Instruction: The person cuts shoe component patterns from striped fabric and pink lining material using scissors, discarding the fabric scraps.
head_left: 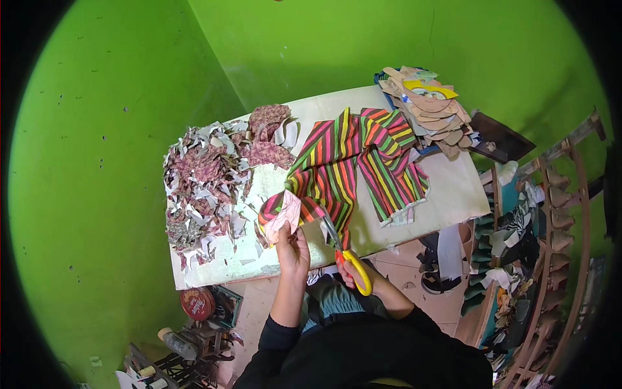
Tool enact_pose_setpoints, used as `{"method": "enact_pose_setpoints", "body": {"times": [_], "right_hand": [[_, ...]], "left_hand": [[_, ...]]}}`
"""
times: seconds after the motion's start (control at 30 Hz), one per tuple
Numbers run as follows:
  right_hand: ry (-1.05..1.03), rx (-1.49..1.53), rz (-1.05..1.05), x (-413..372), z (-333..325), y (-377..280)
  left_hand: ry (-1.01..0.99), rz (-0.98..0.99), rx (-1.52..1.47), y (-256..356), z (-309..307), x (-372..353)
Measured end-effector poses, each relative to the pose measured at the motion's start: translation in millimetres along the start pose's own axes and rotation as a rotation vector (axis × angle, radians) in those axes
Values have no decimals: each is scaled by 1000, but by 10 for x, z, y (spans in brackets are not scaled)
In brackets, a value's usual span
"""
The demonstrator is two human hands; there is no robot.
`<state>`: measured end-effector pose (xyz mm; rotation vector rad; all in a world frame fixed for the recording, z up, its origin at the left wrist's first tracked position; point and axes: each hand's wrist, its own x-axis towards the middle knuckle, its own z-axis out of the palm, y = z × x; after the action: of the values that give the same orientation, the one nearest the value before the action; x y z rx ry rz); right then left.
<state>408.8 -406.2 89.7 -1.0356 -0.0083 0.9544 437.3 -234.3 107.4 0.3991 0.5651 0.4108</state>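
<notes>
My left hand (293, 251) pinches a pale pink piece (286, 215), paper or cloth, together with the edge of a striped fabric (332, 157) behind it. The fabric has red, green, yellow and dark stripes. It spreads over the white table (450, 191) in loose folds. In my right hand (347, 275) is a pair of scissors (360, 271) with yellow and red handles. Their blades point up and left, at the fabric just right of the pink piece. Whether the blades are parted is hard to make out.
Reddish patterned and white scraps (204, 172) heap on the table's left side. At the back right, a blue crate (387, 97) holds stacked brown template pieces (431, 113). A rack (564, 227) with hanging pieces stands right. A round red tin (197, 303) sits below left. Green walls stand behind.
</notes>
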Motion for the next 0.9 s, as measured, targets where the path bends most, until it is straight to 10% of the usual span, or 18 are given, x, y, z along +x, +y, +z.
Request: {"method": "enact_pose_setpoints", "body": {"times": [0.5, 0.9], "right_hand": [[-348, 106, 18, -14, -25, 164], [-128, -64, 20, -11, -22, 318]], "left_hand": [[-16, 212, 131, 91, 93, -181], [106, -206, -48, -19, -290, 36]]}}
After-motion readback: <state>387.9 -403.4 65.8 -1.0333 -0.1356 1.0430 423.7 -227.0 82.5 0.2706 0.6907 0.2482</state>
